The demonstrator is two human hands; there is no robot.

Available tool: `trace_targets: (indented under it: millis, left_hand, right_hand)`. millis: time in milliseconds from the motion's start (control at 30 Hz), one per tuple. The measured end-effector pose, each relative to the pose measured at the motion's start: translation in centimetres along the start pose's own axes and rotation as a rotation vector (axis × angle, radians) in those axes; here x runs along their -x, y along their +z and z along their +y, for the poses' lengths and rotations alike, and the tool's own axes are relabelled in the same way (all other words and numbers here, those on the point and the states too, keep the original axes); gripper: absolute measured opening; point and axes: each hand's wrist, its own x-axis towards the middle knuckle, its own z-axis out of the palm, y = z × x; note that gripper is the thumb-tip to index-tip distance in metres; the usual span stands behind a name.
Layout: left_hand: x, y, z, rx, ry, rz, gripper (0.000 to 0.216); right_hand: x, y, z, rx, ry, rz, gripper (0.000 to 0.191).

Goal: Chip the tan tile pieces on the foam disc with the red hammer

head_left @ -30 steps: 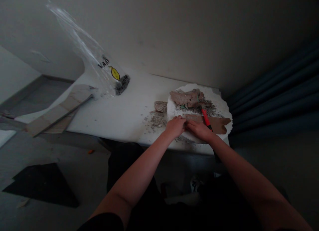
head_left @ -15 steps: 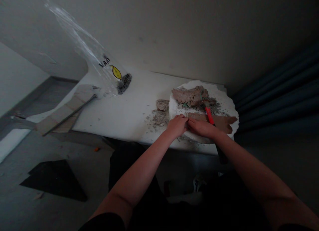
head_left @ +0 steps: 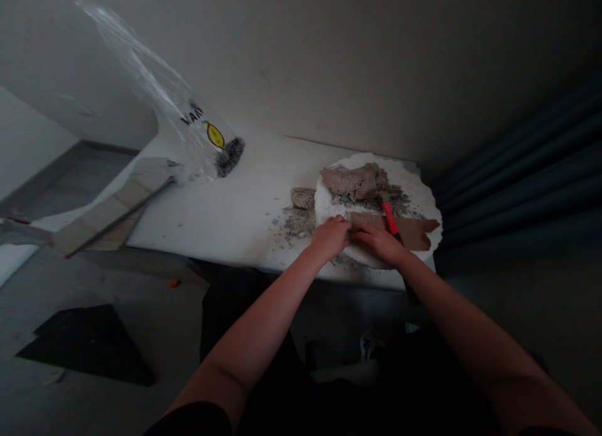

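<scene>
My left hand [head_left: 330,236] and my right hand [head_left: 379,243] rest side by side on the near edge of a round white foam slab [head_left: 423,201], fingers curled and meeting at a small piece I cannot make out. On the slab lie broken brownish chunks [head_left: 350,180], a flat brown strip [head_left: 416,230] and a red-handled tool [head_left: 390,219] just beyond my right hand. Grey crumbs [head_left: 295,223] and a loose chunk [head_left: 302,197] lie left of the slab.
The white table [head_left: 226,210] stands against a wall. A clear plastic bag [head_left: 188,128] with dark grit stands at its back left, near a board and a metal rod [head_left: 117,218]. Dark curtain folds [head_left: 527,185] hang on the right. A black sheet [head_left: 89,345] lies on the floor.
Both hands stay together at the slab's near edge; only the view has shifted slightly.
</scene>
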Motion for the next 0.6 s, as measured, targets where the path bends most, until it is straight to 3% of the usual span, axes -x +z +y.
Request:
trace_targets:
  millis: [267, 600]
  left_hand:
    - [0.0, 0.0, 0.1, -0.025, -0.003, -0.011, 0.027]
    - [-0.1, 0.0, -0.1, 0.001, -0.002, -0.008, 0.029]
  right_hand:
    - [-0.8, -0.5, -0.4, 0.172, -0.020, -0.085, 0.031]
    - [-2.4, -1.0, 0.0, 0.152, -0.045, -0.146, 0.033]
